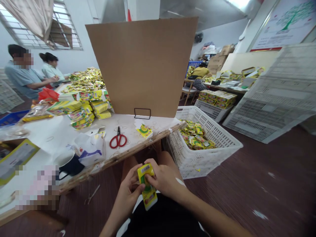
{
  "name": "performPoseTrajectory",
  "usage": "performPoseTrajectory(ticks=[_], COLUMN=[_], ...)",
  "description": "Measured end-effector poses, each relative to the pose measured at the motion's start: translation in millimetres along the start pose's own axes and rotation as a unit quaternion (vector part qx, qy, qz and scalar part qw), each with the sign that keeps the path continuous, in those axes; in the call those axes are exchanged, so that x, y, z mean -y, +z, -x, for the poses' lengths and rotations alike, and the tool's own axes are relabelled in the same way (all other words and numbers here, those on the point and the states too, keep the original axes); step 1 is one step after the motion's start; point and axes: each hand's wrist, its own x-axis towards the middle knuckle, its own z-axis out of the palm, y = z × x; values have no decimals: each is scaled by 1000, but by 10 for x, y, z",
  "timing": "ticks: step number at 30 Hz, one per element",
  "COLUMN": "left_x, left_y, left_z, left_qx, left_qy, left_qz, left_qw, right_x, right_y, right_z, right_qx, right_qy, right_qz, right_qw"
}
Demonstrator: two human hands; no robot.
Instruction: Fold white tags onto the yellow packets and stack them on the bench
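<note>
Over my lap, both hands grip a small yellow-and-green printed packet with a barcode at its upper end. My left hand pinches its left edge with thumb and fingers. My right hand holds the other side, thumb pressed on the front. A yellow flap hangs from the lower end; I cannot tell if it belongs to the same piece. On the table ahead lie red-handled scissors and a yellow printed card. To the right, a white plastic crate holds many similar packets.
A large cardboard sheet stands upright on the table, a black wire stand at its foot. At left are a dark mug, stacked yellow boxes and a packet heap. Stacked crates stand right. Other people sit further off.
</note>
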Motion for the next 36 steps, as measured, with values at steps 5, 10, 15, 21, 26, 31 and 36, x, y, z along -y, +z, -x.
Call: performPoseTrajectory(ticks=[5, 10, 15, 21, 26, 31, 36], left_x=[-48, 12, 42, 94, 157, 103, 104], left_y=[-12, 71, 75, 7, 37, -75, -147], left_z=[30, 34, -3, -56, -78, -54, -84], left_qx=[44, 45, -24, -91, -56, -67, -100], left_qy=[-3, 12, 42, 59, 40, 38, 32], left_qz=[50, 40, -24, -74, -92, -122, -119], left_qw=[998, 998, 999, 991, 993, 990, 987], right_x=[-165, -218, -398, -1007, -979, -852, -896], right_y=[-68, 46, -104, -815, -456, -2, -28], right_z=[15, 22, -8, -533, -1333, -1906, -2039], right_qx=[-16, -25, -134, -443, -218, -145, -142], right_qy=[-64, -25, -40, 89, 126, 171, 201], right_qz=[-143, -335, -264, 100, 114, 60, -41], right_qw=[988, 941, 954, 887, 961, 973, 968])
